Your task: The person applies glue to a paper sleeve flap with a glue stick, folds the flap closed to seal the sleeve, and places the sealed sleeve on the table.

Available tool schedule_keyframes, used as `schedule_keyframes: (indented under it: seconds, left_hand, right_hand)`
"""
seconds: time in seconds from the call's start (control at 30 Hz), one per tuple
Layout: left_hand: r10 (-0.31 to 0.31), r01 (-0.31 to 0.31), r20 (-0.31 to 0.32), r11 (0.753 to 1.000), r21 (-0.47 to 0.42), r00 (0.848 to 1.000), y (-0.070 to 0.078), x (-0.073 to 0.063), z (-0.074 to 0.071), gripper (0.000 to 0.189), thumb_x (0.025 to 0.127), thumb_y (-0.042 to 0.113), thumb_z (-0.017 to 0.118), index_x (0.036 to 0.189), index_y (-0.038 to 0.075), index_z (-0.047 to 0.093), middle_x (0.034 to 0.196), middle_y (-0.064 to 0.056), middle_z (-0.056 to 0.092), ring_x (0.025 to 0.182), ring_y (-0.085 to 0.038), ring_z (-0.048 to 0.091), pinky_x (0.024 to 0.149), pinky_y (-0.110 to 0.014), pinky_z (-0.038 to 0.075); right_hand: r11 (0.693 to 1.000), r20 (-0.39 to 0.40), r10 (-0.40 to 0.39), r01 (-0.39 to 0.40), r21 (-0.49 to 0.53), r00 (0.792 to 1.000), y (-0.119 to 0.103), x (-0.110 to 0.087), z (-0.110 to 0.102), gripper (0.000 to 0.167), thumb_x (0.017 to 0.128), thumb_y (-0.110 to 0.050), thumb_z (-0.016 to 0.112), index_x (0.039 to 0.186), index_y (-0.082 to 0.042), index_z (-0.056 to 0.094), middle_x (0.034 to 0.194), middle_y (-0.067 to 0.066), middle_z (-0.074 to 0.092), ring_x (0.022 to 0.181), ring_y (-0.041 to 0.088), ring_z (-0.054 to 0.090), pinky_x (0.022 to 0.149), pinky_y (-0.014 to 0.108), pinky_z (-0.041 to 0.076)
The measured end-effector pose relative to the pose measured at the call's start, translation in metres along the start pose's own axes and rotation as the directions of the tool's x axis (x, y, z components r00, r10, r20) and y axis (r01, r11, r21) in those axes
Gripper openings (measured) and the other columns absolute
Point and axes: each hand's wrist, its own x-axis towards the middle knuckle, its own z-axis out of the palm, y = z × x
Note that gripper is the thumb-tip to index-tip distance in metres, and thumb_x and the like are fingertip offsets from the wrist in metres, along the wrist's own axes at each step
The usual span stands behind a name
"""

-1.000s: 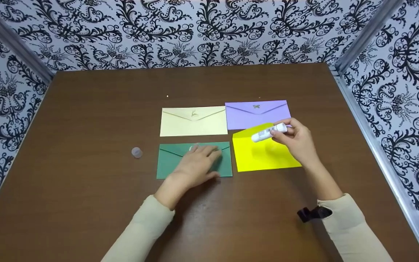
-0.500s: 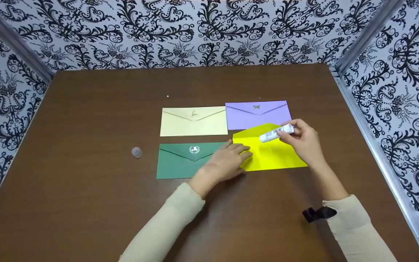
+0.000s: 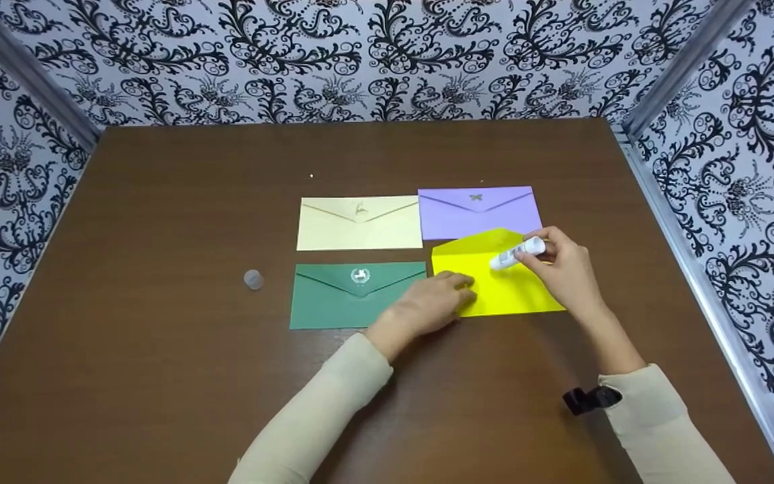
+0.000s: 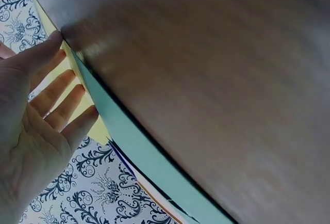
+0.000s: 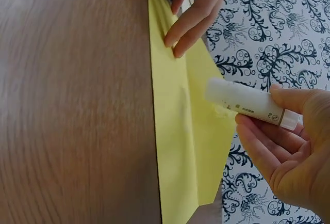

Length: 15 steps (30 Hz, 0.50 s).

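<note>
A yellow envelope (image 3: 504,296) lies on the table with its flap unfolded away from the person. My left hand (image 3: 431,306) rests on its left part with fingers spread; in the left wrist view those fingers (image 4: 64,113) look straight. Between thumb and fingers my right hand (image 3: 565,272) pinches a white glue stick (image 3: 516,254), uncapped end pointing down and left above the envelope. In the right wrist view the glue stick (image 5: 247,100) is held by its base end, near the flap. A green envelope (image 3: 340,306) lies to the left, its lower right corner behind the left hand and wrist.
A cream envelope (image 3: 360,232) and a purple envelope (image 3: 478,218) lie behind, both with flaps down. The purple one's lower edge meets the yellow flap. A small translucent cap (image 3: 253,279) sits left of the green envelope. Patterned walls (image 3: 360,60) border the brown table (image 3: 158,370).
My left hand has moved right, from the green envelope onto the yellow one. The right hand has shifted slightly right and down with the glue stick.
</note>
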Motion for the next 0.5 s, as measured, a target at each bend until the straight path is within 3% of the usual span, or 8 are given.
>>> schedule_keyframes:
  seconds: [0.1, 0.23, 0.5]
  left_hand:
    - [0.010, -0.010, 0.000, 1.000, -0.018, 1.000, -0.0009, -0.0002, -0.0004, 0.035, 0.103, 0.020, 0.052, 0.136, 0.024, 0.062, 0.150, 0.003, 0.052, 0.140, -0.017, 0.048, 0.115, -0.030, 0.043]
    - [0.018, -0.018, 0.008, 0.999, -0.039, 1.000, -0.0017, -0.0003, -0.0001, 0.035, 0.104, 0.019, 0.050, 0.136, 0.022, 0.062, 0.150, 0.003, 0.052, 0.140, -0.017, 0.048, 0.116, -0.031, 0.041]
    - [0.023, -0.022, 0.007, 1.000, -0.012, 1.000, -0.0005, -0.0019, 0.0002, 0.037, 0.103, 0.019, 0.054, 0.138, 0.027, 0.061, 0.151, 0.003, 0.051, 0.140, -0.017, 0.048, 0.116, -0.031, 0.041]
  right_hand:
    - [0.998, 0.015, -0.006, 0.007, -0.056, 1.000, 0.0013, 0.0000, 0.0007, 0.030, 0.090, -0.009, 0.073, 0.115, 0.003, 0.061, 0.114, 0.023, 0.072, 0.100, 0.034, 0.074, 0.084, 0.026, 0.058]
    - [0.991, 0.030, -0.012, 0.016, -0.134, 0.999, 0.0018, -0.0007, 0.0012, 0.032, 0.091, -0.010, 0.073, 0.117, 0.002, 0.060, 0.118, 0.024, 0.070, 0.104, 0.039, 0.071, 0.089, 0.046, 0.057]
    - [0.949, 0.087, -0.040, 0.065, -0.308, 0.995, 0.0017, -0.0022, 0.0045, 0.033, 0.093, -0.014, 0.070, 0.122, -0.002, 0.057, 0.118, 0.025, 0.069, 0.105, 0.042, 0.070, 0.090, 0.054, 0.057]
